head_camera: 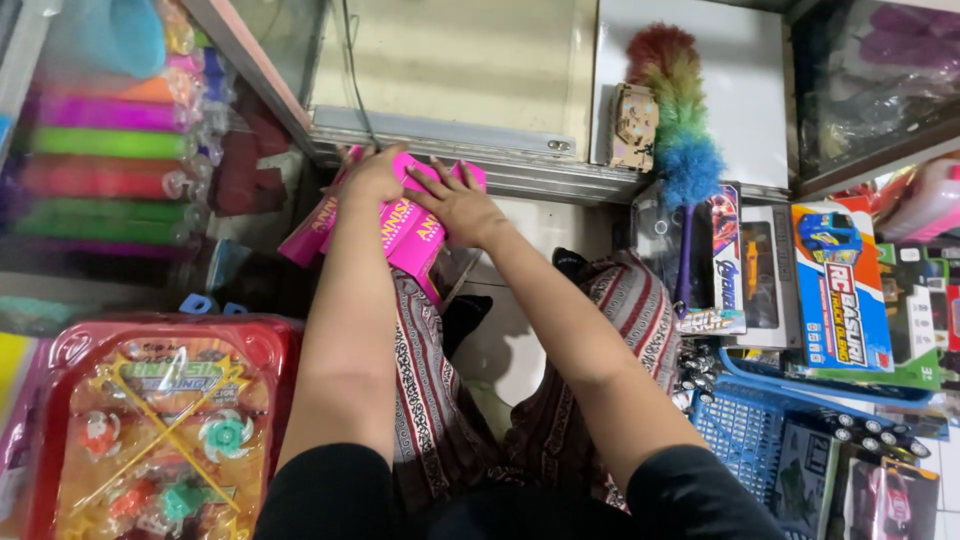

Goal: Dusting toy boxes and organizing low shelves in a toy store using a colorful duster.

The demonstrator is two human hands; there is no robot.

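Observation:
Both my arms reach forward over my lap to a stack of pink toy boxes point(408, 232) leaning against the foot of a glass cabinet. My left hand point(372, 176) rests on top of the stack's left part, fingers curled over its far edge. My right hand point(458, 203) presses flat on the upper right boxes, fingers spread. My legs in striped patterned trousers point(430, 400) lie below, over a white tiled floor.
A red packaged spinning-top toy set point(160, 430) lies at lower left. Rolled coloured items in plastic point(100, 150) fill the left shelf. A rainbow feather duster point(680, 130), boxed toy cars point(835, 290) and a blue plastic basket point(760, 420) crowd the right.

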